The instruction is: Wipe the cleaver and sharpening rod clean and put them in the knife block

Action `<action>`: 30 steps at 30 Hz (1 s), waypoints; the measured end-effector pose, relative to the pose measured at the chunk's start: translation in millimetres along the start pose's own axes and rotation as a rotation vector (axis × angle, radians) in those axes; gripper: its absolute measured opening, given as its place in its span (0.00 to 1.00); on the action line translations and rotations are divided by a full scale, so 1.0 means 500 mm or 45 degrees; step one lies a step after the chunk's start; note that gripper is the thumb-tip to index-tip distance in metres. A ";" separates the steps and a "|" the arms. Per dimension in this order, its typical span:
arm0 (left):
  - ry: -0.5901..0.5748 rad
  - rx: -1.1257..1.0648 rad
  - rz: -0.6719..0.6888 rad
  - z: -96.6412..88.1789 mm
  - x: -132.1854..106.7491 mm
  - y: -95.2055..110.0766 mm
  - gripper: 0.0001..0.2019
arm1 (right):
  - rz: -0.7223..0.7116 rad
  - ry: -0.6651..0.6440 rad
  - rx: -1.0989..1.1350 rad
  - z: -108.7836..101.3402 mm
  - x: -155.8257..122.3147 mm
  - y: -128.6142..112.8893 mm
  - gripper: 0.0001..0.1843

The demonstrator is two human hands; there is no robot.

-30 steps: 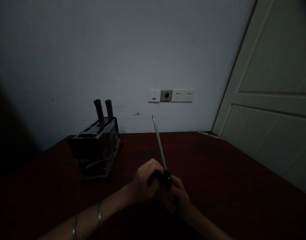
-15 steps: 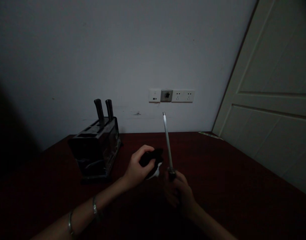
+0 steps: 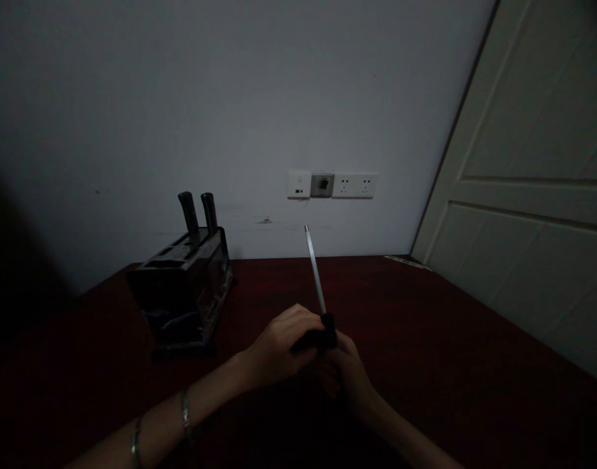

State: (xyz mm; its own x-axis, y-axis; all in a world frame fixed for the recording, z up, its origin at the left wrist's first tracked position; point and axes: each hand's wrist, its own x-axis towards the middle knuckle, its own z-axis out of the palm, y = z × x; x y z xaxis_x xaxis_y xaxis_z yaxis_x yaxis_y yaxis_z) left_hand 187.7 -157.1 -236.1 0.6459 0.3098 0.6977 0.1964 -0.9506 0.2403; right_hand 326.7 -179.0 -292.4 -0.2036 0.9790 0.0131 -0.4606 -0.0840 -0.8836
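My right hand [image 3: 351, 374] is closed round the handle of a honing steel [image 3: 315, 270], whose metal rod points up and tilts slightly left. My left hand [image 3: 281, 342] grips a dark cloth [image 3: 312, 339] and presses it against the foot of the rod, just above my right hand. The steel's handle is hidden behind the cloth and fingers. To the left stands a black knife block [image 3: 168, 299] with two dark-handled knives [image 3: 209, 212] in its slots; other slots hold nothing.
The dark red table [image 3: 273, 280] runs back to a grey wall with a row of sockets [image 3: 354, 185]. A pale door [image 3: 532, 215] borders the table on the right. A thin patterned strip [image 3: 408, 262] lies at the back right edge.
My left hand has brought the cloth right and slightly down onto the base of the steel's rod. The steel has shifted slightly left, its tip a little lower.
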 end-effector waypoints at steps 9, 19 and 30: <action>0.018 -0.017 -0.066 0.004 0.004 -0.001 0.12 | 0.025 -0.017 0.015 0.004 -0.005 -0.005 0.08; 0.001 -0.102 -0.161 -0.007 0.003 -0.011 0.08 | 0.008 -0.077 0.021 0.010 -0.011 -0.011 0.07; -0.223 -0.130 -0.149 -0.033 0.007 -0.022 0.09 | 0.070 -0.106 0.030 0.013 -0.013 -0.004 0.05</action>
State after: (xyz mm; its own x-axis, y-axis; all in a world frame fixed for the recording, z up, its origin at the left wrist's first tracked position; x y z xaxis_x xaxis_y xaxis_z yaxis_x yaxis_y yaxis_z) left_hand 175.7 -145.3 -225.4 0.7433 0.4013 0.5353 0.2073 -0.8989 0.3860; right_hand 323.3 -186.3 -287.7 -0.2999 0.9540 0.0043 -0.4669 -0.1429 -0.8727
